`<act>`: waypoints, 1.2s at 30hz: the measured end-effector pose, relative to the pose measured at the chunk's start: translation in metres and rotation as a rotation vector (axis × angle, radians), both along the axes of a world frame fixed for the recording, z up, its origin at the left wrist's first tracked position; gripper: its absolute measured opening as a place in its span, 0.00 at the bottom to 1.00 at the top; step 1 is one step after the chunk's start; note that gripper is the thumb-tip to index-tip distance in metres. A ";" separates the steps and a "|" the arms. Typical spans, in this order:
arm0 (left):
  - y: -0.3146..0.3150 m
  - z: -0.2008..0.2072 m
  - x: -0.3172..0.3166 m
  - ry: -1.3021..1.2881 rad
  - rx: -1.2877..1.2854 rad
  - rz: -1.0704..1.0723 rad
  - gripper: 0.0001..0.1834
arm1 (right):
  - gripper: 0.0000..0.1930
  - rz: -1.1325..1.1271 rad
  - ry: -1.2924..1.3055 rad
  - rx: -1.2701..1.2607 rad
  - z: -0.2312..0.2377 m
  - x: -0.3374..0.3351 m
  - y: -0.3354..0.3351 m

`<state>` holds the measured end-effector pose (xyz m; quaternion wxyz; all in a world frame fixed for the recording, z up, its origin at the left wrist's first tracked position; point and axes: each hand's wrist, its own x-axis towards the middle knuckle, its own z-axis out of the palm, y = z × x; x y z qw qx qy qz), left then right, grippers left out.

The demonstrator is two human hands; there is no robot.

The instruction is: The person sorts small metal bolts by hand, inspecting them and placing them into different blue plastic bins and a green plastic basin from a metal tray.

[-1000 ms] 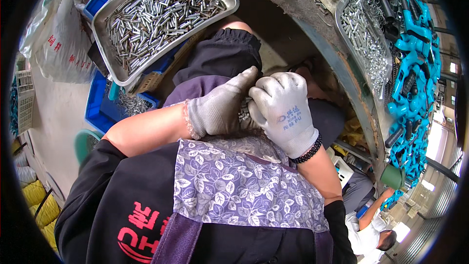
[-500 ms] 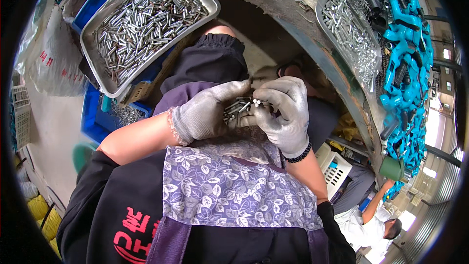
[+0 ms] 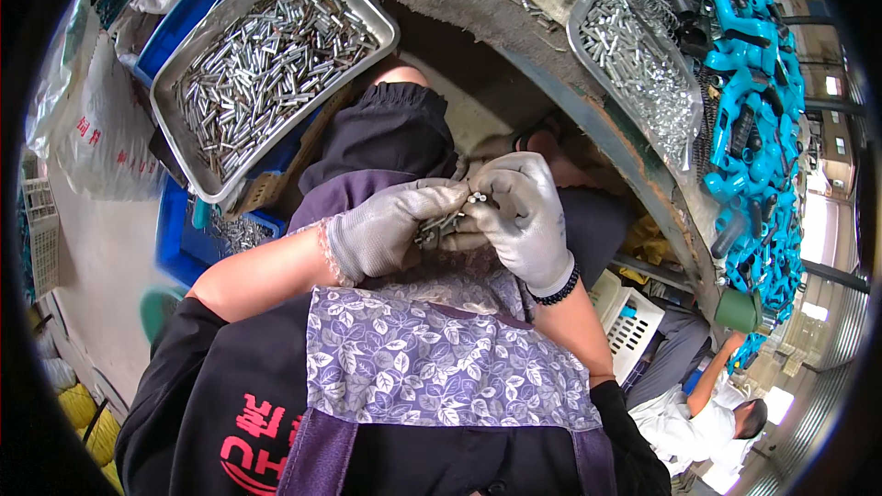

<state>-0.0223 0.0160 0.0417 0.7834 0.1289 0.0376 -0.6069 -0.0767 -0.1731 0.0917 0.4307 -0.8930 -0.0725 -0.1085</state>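
Both my hands wear grey-white work gloves and meet above my lap. My left hand (image 3: 386, 225) is curled around several small metal pins (image 3: 439, 228), partly hidden by its fingers. Pinched between the thumb and fingers of my right hand (image 3: 525, 220) are a few metal pins (image 3: 477, 198), their pale round ends showing. The fingertips of the two hands are close together; whether they touch I cannot tell. Beyond my left arm, a metal tray (image 3: 393, 37) holds a heap of similar loose pins (image 3: 276, 64).
A blue bin (image 3: 175, 239) with small metal parts sits below the tray. At right, the curved bench edge (image 3: 588, 115) carries another tray (image 3: 574, 28) of small parts and a pile of turquoise tool bodies (image 3: 749, 119). A person in white (image 3: 694, 427) works at lower right.
My left thumb and fingers have closed in toward the pins in my right hand. The view has shifted slightly.
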 end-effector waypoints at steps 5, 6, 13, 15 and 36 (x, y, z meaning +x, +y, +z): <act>0.001 0.010 0.001 0.033 0.020 -0.033 0.17 | 0.08 -0.060 0.056 0.082 0.000 -0.005 0.001; 0.001 0.007 0.001 -0.028 0.039 -0.006 0.16 | 0.07 -0.044 -0.009 -0.028 0.002 -0.002 0.001; 0.006 -0.006 0.002 -0.093 0.120 0.093 0.08 | 0.10 0.074 -0.130 -0.469 0.023 0.003 0.004; 0.006 -0.005 0.002 0.012 0.119 0.101 0.08 | 0.10 0.090 -0.138 -0.523 0.032 0.005 0.004; 0.014 0.003 0.006 0.063 0.074 0.151 0.16 | 0.08 0.211 -0.096 -0.518 0.047 0.041 0.032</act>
